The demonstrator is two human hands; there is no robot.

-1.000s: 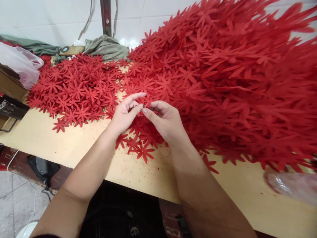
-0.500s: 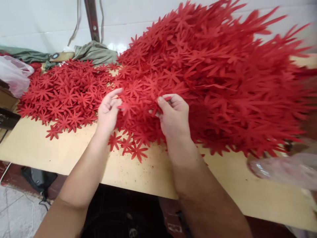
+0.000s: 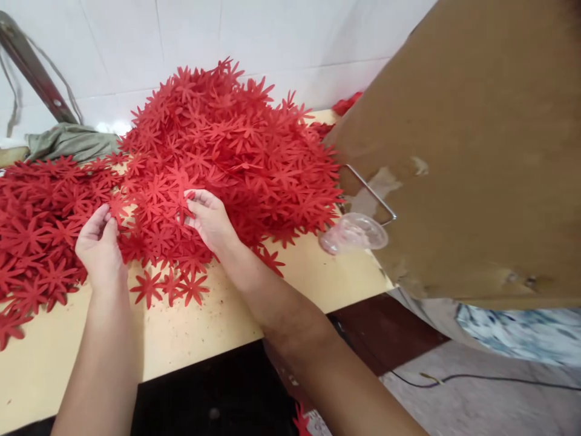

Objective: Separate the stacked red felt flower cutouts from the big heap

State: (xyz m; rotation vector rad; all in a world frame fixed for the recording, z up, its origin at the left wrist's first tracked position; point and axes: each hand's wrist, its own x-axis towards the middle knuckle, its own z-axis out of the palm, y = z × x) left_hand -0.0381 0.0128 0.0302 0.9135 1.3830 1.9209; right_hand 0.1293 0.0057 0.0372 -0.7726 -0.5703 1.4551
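My left hand point(image 3: 100, 245) is closed in a pinch at the tip of a red flower-shaped cut-out point(image 3: 118, 207), held over the gap between two heaps. My right hand point(image 3: 209, 219) pinches another red flower cut-out point(image 3: 184, 204) between thumb and fingers; its edges blend into the pieces behind. Just beyond both hands rises a large heap of red flower cut-outs point(image 3: 245, 142) with narrow petals. A lower heap of the same pieces point(image 3: 40, 236) spreads left of my left hand. Between my forearms, a few loose cut-outs point(image 3: 194, 287) lie on the pale tabletop point(image 3: 181, 342).
A big cardboard sheet or box side point(image 3: 476, 151) stands at the right edge of the table. Beside it are a clear plastic cup-like container point(image 3: 356, 233) and a bent metal wire point(image 3: 370, 191). Grey-green cloth point(image 3: 75, 142) lies at the back left. A cable point(image 3: 481, 376) crosses the floor.
The view has swung to the right, bringing the cardboard and plastic container into sight. My left hand's fingers have drawn together on a flower cut-out; my right hand keeps its pinch.
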